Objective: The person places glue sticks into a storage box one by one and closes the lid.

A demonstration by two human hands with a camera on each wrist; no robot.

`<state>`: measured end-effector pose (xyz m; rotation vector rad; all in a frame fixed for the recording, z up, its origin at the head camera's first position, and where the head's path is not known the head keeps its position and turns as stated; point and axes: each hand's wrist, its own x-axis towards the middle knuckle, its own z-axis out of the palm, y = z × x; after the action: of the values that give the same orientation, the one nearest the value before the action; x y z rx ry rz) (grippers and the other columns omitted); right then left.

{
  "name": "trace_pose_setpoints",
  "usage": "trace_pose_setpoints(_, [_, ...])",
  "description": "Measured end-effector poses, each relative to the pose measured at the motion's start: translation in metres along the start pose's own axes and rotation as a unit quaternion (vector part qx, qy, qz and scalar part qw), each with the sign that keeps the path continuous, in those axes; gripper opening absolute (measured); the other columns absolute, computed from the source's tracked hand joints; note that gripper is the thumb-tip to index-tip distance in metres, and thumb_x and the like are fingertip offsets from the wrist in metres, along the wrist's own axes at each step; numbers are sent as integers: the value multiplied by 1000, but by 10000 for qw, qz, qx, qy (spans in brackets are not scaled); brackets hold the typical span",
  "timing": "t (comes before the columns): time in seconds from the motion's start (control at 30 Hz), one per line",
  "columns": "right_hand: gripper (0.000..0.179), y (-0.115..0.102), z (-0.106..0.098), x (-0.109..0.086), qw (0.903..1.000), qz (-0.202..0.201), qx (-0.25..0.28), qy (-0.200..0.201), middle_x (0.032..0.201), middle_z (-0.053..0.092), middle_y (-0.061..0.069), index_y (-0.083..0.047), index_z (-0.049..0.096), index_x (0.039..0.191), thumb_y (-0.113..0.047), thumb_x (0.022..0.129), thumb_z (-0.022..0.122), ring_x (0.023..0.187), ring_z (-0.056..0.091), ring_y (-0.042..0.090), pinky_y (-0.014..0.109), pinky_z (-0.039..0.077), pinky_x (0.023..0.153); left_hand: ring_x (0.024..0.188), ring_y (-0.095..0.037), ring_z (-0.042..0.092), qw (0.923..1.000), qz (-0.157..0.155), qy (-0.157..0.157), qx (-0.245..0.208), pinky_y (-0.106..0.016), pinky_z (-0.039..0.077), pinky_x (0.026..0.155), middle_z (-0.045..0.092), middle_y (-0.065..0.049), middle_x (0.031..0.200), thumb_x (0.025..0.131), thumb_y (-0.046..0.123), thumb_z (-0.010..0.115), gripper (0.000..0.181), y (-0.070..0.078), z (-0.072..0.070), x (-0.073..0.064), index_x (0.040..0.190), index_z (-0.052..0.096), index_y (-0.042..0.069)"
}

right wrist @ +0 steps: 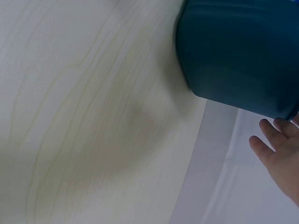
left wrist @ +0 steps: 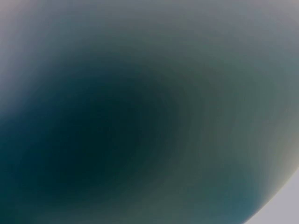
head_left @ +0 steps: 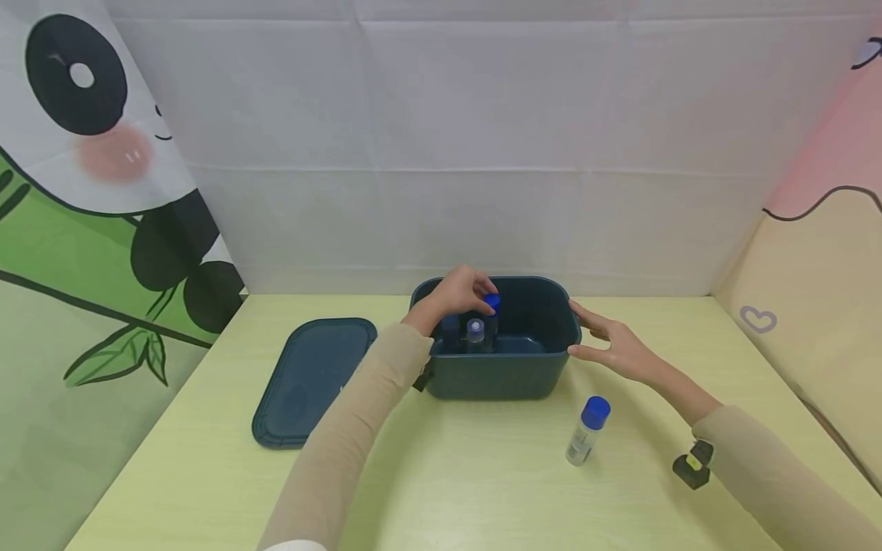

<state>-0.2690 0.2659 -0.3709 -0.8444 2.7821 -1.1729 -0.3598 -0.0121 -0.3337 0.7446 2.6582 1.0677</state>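
A dark teal plastic bin (head_left: 496,379) stands near the back of the table. My left hand (head_left: 458,291) reaches over its left side and pinches the blue cap of a small bottle (head_left: 492,302) inside. Beside that bottle stands a small container with a translucent top (head_left: 475,330); another dark blue shape is partly hidden by the hand. My right hand (head_left: 620,348) rests at the bin's right wall, fingers and thumb spread and fairly straight; its fingertips also meet the bin's edge in the right wrist view. The left wrist view is only a dark teal blur.
A clear bottle with a blue cap (head_left: 587,430) stands on the table in front of the bin's right end. To the left lies a flat dark teal lid (head_left: 313,379), partly behind my left sleeve. White cloth (head_left: 482,153) hangs behind the table.
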Motion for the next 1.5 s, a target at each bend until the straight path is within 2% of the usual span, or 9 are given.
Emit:
trace_pose_setpoints(0.47, [73,0,1,1,10000,3,-37,-4,146,23,21,-3,22,144,-22,86,62,127,30,43,54,31,99,100,-20,60,9996,-239,-3,-167,-28,50,82,64,-10,109,76,7,73,36,-2,-5,-3,110,63,2])
trace_pose_setpoints(0.77, [73,0,0,0,10000,-3,-6,-3,146,23,21,-3,22,144,-21,86,62,127,30,42,54,30,99,102,-21,60,9995,-132,30,-275,-28,49,84,62,-12,113,77,8,71,38,4,-14,-10,114,60,1])
trace_pose_setpoints(0.9, [73,1,-1,0,10000,42,-34,-24,146,23,21,-4,21,144,-21,86,62,127,30,42,54,31,99,101,-23,60,9991,6,165,-392,-28,49,84,61,-15,113,77,7,71,39,12,-22,-16,113,60,-2])
trace_pose_setpoints(1.07, [73,1,-3,-1,10000,63,-34,-24,146,23,21,-3,21,144,-20,86,62,127,30,42,54,31,99,98,-19,61,9992,-6,255,-318,-27,49,82,63,-11,111,77,14,73,38,36,-23,-31,112,62,2])
trace_pose_setpoints(1.13, [73,0,-3,0,10000,74,-32,-21,146,23,21,-3,22,144,-21,86,62,127,30,42,55,31,99,97,-17,62,9990,94,180,-398,-25,50,80,63,-10,111,77,15,73,37,47,-19,-40,111,63,4])
trace_pose_setpoints(1.27, [73,0,-2,1,9999,93,-8,-40,146,23,20,-4,22,144,-22,86,62,127,31,43,55,30,99,97,-17,62,9959,643,-146,-621,-20,50,77,63,-8,111,77,15,73,36,63,1,-57,110,63,5])
trace_pose_setpoints(1.43, [72,0,-2,2,10000,27,11,-11,146,24,20,-4,23,144,-21,86,62,127,31,43,56,30,99,97,-16,61,9831,1461,-678,-871,-16,49,75,63,-9,110,77,13,72,35,79,36,-77,110,63,2])
trace_pose_setpoints(1.5, [72,-1,-1,2,10000,4,9,-4,145,24,21,-3,23,143,-21,86,62,127,31,43,56,30,99,94,-10,61,9787,1683,-846,-814,-14,49,74,64,-6,108,77,12,73,34,84,51,-82,109,64,4])
